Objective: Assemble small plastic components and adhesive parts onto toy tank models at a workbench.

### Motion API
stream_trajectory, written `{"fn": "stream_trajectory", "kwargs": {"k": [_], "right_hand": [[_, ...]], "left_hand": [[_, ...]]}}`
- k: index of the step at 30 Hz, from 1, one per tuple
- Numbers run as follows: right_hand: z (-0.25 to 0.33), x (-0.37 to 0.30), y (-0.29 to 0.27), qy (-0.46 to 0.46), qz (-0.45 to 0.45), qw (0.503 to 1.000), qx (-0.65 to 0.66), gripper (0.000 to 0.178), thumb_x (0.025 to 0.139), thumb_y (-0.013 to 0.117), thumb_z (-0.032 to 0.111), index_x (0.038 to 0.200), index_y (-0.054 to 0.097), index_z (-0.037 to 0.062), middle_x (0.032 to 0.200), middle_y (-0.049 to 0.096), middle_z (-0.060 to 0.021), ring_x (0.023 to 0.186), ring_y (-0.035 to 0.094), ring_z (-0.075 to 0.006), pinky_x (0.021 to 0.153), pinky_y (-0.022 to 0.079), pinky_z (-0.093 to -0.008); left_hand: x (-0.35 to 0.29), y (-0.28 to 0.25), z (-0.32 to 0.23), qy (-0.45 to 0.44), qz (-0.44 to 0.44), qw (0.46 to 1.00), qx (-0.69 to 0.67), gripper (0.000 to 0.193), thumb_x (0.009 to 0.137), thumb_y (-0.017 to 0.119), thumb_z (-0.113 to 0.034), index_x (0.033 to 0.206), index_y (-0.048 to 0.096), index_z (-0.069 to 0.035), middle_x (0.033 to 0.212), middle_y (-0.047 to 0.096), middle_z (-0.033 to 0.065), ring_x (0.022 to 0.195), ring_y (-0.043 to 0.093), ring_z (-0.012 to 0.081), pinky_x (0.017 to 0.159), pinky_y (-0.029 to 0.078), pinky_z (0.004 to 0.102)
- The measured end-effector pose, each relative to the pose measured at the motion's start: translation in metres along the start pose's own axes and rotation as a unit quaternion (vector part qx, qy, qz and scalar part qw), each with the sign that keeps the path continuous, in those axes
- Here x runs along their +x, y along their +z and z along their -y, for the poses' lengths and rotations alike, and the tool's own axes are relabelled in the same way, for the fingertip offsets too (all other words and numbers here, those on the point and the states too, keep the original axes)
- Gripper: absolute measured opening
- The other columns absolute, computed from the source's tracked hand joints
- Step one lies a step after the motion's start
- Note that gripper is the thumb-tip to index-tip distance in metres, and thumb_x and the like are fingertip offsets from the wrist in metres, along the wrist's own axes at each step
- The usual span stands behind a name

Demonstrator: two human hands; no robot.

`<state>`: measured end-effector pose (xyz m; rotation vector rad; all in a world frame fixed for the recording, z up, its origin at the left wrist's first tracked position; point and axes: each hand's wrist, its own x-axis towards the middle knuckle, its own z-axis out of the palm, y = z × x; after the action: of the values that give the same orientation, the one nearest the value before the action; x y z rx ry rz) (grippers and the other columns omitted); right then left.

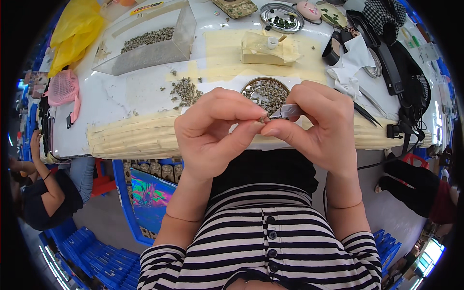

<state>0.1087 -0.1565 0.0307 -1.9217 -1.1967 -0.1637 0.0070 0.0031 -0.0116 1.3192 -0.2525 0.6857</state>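
Striped shirt (241, 227) closest to the lens, we work at the near edge of the worktop (116, 92), both hands raised just above it. Our left hand (212, 130) pinches a small part (262, 119) between thumb and forefinger; our right hand (324, 121) has its grip pressed around a blade (282, 112), the pointed end at the part and the thumb tip beside it. Whether that thumb touches the part, we cannot tell. By our reading, the step in hand is trimming or scraping this one piece; the next move calls for a firm left pinch and a short, light stroke, the edge turned clear of the left fingertips.

Behind our fingers, near the middle of the near edge, a round dish (265, 78) holds more parts. We count two hands, one blade, one pinched part and one round dish; its contents are too many and too small to number. One loose pile (186, 92) lies to its left; one clear box (145, 63), also with parts inside, stands toward the far left corner. One wrapped block (266, 58) bearing one white cup (272, 43) sits between dish and far edge, where one metal tray (290, 30) carries dark pieces. Toward the right edge lie two slim tools, a black tool (367, 114) and a silver tool (372, 100). One yellow bag (77, 29) and one pink mesh bag (64, 90) lie along the left edge.
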Motion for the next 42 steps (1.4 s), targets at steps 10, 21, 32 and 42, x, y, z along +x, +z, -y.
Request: {"fn": "stream_trajectory", "kwargs": {"k": [10, 21, 32, 42], "right_hand": [[0.006, 0.002, 0.006, 0.016, 0.024, 0.999, 0.017, 0.045, 0.069, 0.085, 0.037, 0.073, 0.059, 0.0011, 0.061, 0.052, -0.0040, 0.053, 0.047, -0.0152, 0.048, 0.032, -0.0266], [0.008, 0.007, 0.007, 0.017, 0.041, 0.999, -0.009, 0.045, 0.072, 0.083, 0.039, 0.075, 0.058, 0.0011, 0.062, 0.052, -0.0056, 0.054, 0.050, -0.0187, 0.049, 0.037, -0.0284], [0.008, 0.009, 0.003, 0.070, 0.113, 0.989, 0.064, 0.045, 0.080, 0.077, 0.041, 0.066, 0.054, 0.0047, 0.058, 0.052, -0.0061, 0.047, 0.048, -0.0211, 0.044, 0.035, -0.0320], [-0.022, -0.022, -0.040, 0.156, 0.004, 0.984, -0.087, 0.018, 0.090, 0.065, 0.020, 0.086, 0.058, 0.0043, 0.071, 0.056, -0.0101, 0.060, 0.054, -0.0261, 0.055, 0.041, -0.0331]], "left_hand": [[-0.003, -0.001, 0.011, -0.047, -0.037, 0.984, -0.169, 0.018, 0.084, 0.065, 0.012, 0.101, 0.066, 0.005, 0.098, 0.065, 0.0143, 0.088, 0.064, 0.0170, 0.079, 0.053, 0.0263], [-0.004, -0.005, 0.012, -0.049, -0.039, 0.988, -0.142, 0.016, 0.085, 0.067, 0.008, 0.101, 0.067, 0.006, 0.098, 0.065, 0.0135, 0.088, 0.063, 0.0165, 0.077, 0.052, 0.0255], [-0.003, -0.003, 0.009, 0.012, -0.036, 0.999, -0.023, 0.017, 0.084, 0.068, 0.009, 0.101, 0.068, 0.005, 0.096, 0.066, 0.0128, 0.088, 0.063, 0.0172, 0.077, 0.051, 0.0261], [-0.007, -0.010, -0.009, -0.025, -0.055, 0.998, -0.013, 0.014, 0.084, 0.062, 0.008, 0.098, 0.064, 0.004, 0.090, 0.063, 0.0142, 0.076, 0.064, 0.0178, 0.067, 0.054, 0.0273]]}}
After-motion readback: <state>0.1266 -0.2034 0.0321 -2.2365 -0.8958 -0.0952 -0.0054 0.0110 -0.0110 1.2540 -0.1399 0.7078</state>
